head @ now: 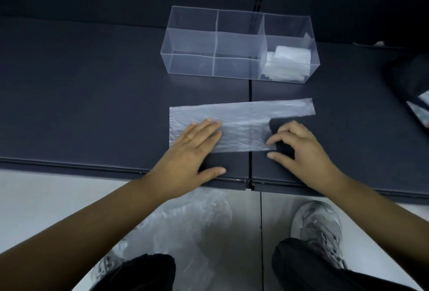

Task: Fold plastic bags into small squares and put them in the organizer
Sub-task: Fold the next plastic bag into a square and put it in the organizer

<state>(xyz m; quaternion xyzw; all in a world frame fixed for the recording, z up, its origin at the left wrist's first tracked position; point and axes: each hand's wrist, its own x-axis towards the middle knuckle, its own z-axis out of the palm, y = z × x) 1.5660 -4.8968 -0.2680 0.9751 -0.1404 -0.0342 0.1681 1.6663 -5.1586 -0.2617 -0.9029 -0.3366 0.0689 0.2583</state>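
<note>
A thin translucent plastic bag (241,120) lies flat on the dark shelf (92,105), with one handle strip reaching to the right. My left hand (197,149) presses flat on the bag's left part, fingers spread. My right hand (299,144) rests over the bag's right end, fingers curled, fingertips touching the lower handle's edge. Behind the bag stands a clear organizer (192,42) with several compartments. Its right compartment holds folded white bags (287,63).
A loose pile of clear plastic bags (192,218) lies on the pale floor between my grey shoes (318,228). A dark object (411,86) sits at the shelf's right edge. A seam (250,95) splits the shelf into two panels.
</note>
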